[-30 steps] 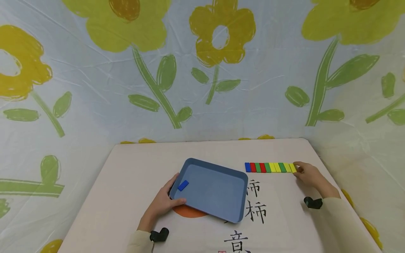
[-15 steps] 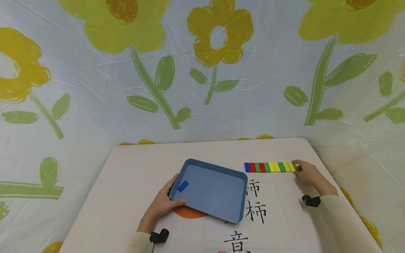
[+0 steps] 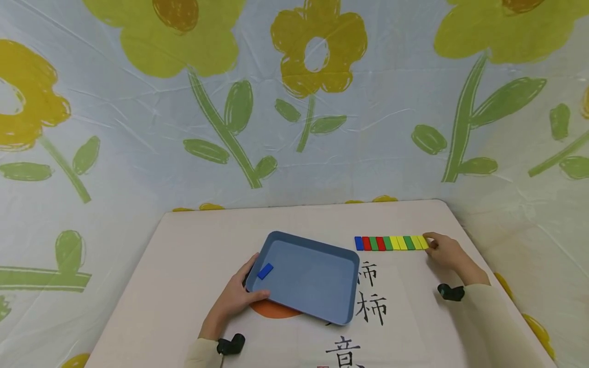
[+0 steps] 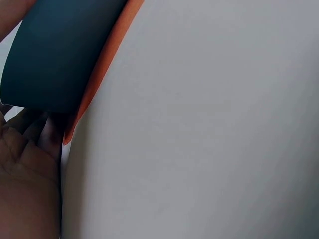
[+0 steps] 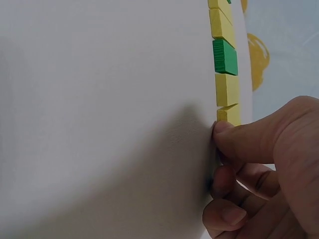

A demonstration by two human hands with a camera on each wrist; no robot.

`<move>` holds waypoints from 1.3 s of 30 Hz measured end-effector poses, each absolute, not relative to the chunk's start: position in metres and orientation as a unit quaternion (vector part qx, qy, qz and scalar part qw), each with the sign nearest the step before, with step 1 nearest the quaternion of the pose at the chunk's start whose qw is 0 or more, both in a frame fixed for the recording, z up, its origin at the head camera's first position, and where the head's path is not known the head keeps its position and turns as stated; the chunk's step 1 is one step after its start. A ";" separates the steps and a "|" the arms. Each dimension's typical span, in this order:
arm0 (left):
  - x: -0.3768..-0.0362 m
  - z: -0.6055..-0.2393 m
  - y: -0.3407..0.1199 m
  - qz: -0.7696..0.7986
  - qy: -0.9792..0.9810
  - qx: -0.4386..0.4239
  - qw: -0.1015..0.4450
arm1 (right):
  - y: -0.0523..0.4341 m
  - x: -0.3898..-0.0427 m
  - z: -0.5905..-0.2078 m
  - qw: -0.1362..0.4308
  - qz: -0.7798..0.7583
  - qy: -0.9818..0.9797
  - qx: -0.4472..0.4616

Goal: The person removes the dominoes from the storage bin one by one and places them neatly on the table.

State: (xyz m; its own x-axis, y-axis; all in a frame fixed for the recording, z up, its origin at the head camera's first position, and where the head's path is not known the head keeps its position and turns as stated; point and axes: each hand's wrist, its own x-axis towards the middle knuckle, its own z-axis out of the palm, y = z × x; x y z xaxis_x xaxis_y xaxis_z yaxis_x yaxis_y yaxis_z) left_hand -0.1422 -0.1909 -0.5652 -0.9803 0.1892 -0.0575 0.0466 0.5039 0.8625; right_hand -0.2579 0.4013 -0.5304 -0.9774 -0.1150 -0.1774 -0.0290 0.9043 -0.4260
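Observation:
My left hand (image 3: 244,290) grips the near left corner of a blue tray (image 3: 317,243), thumb over the rim and fingers beneath. The tray is tipped up on that side, and one small blue block (image 3: 265,271) lies inside near my hand. The left wrist view shows the tray's underside (image 4: 55,50) above my left hand (image 4: 25,164). A row of blue, red, green and yellow blocks (image 3: 391,243) lies flat on the table to the right. My right hand (image 3: 436,246) pinches the end yellow block (image 5: 228,115) at the row's right end, thumb against it.
The table (image 3: 193,240) wears a pale cloth with black characters (image 3: 374,301) and an orange disc (image 3: 271,309) under the tray. A flower-printed sheet (image 3: 294,102) hangs behind and around it. The table's right edge lies just beyond the row.

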 end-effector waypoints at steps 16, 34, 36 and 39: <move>-0.141 -0.563 -0.190 0.504 0.858 0.072 0.071 | 0.396 -0.251 -0.512 0.071 -0.231 0.969 -0.059; -0.143 -0.562 -0.192 0.505 0.857 0.074 0.075 | 0.237 -0.240 -0.473 0.013 -0.283 0.942 -0.179; -0.143 -0.563 -0.192 0.506 0.856 0.076 0.075 | 0.216 -0.237 -0.472 0.017 -0.290 0.936 -0.201; -0.143 -0.563 -0.191 0.503 0.858 0.076 0.073 | 0.187 -0.233 -0.474 0.027 -0.298 0.925 -0.233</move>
State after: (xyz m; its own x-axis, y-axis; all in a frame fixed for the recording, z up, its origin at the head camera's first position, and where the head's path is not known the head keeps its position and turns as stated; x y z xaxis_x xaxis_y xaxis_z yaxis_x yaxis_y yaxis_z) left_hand -0.1426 -0.1909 -0.5631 -0.9778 0.2039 -0.0490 0.0570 0.4833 0.8736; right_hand -0.2328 0.1872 -0.4740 -0.8901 -0.4472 0.0883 -0.4148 0.7142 -0.5638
